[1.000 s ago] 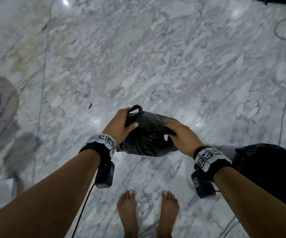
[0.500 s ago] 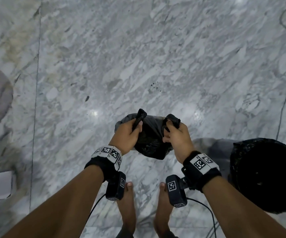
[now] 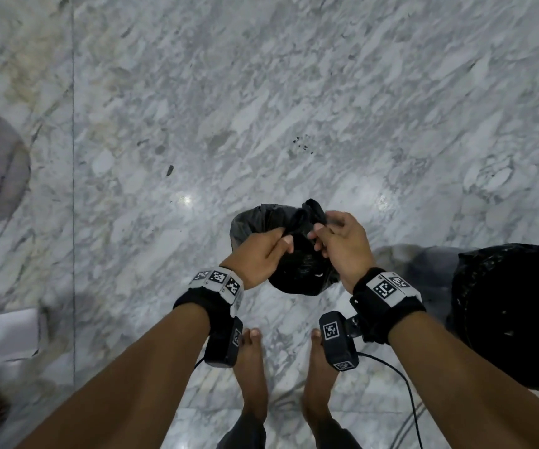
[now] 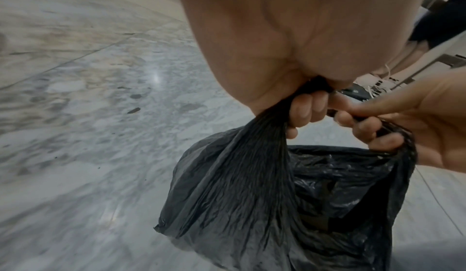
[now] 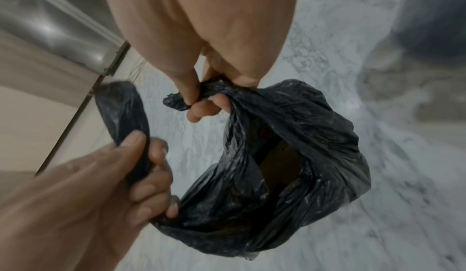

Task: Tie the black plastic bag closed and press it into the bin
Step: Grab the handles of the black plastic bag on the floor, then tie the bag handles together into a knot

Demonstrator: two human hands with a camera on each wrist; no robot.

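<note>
Left hand [image 3: 258, 254] grips 1 bunched handle of the black bag [image 3: 297, 273]. Right hand [image 3: 342, 244] pinches the other; mouth untied.

My head camera looks steeply down from standing height onto the marble floor [image 3: 261, 92], with both forearms reaching in from the bottom edge and my bare feet [image 3: 255, 367] below them. My left wrist camera sits right behind the left hand [image 4: 290, 46], facing along the palm and down, so close that the palm fills the upper frame. My right wrist camera looks the same way past the right hand [image 5: 201, 36], equally near. All three share the black bag [image 3: 297, 270] hanging between the hands, and each wrist view catches the opposite hand.
</note>
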